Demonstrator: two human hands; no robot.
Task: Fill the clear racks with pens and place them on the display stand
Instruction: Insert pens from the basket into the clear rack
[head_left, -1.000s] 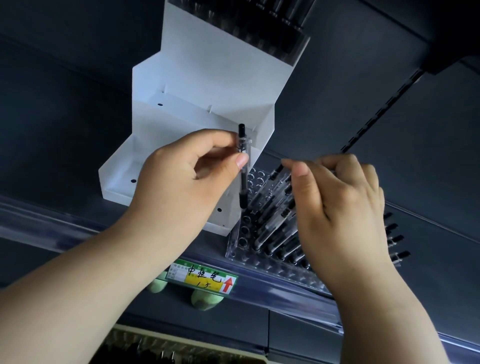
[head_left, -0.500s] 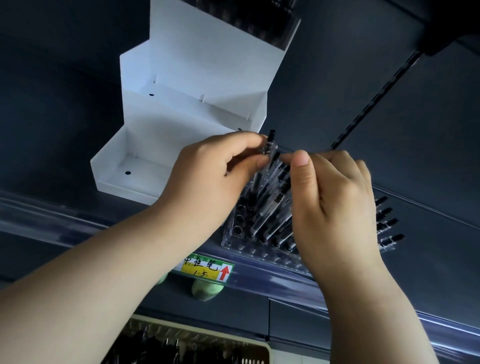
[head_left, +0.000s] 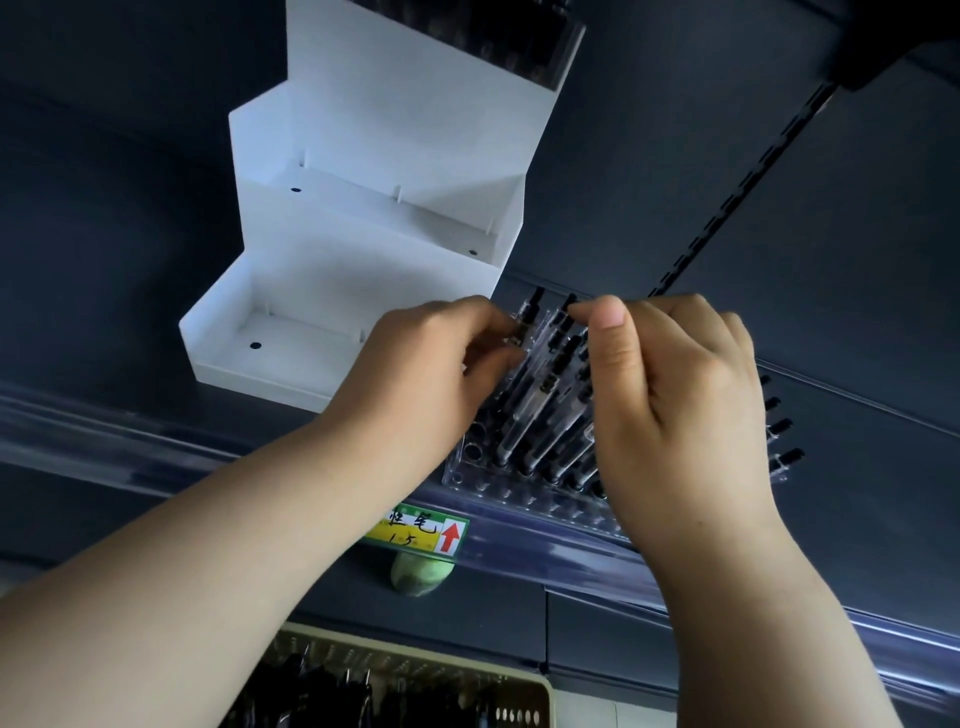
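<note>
Left hand (head_left: 426, 364) pinches pen (head_left: 533, 304), seating it in clear rack (head_left: 467, 470); right hand (head_left: 675, 405) pinches neighbouring pen (head_left: 566, 306), likely steadying row; display stand (head_left: 363, 260) beside, awaiting rack.

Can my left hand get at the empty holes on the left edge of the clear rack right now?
Probably yes. The left hand, pinching a pen, sits right beside those empty holes; the right hand pinches another pen farther right, leaving them unblocked.
</note>
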